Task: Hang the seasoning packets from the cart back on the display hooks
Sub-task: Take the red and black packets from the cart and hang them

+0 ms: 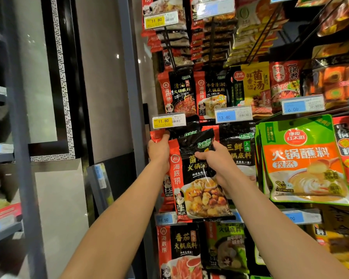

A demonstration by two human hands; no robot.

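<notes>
A red and black seasoning packet [197, 178] with a soup picture is held upright against the hanging packets.

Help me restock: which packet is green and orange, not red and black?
The big dipping-sauce packet, hanging right of the right hand; its neighbours are red and black.

Two bare hands, the left hand [159, 150] and the right hand [220, 160], reach the display. Two yellow price tags [168, 121] read 11.80. One blue price tag [233, 115] reads 13.40 and another blue tag [303, 105] reads 6.00. One green-and-orange sauce pouch [302, 161] faces front. Packets stacked behind one another cannot be counted.
</notes>
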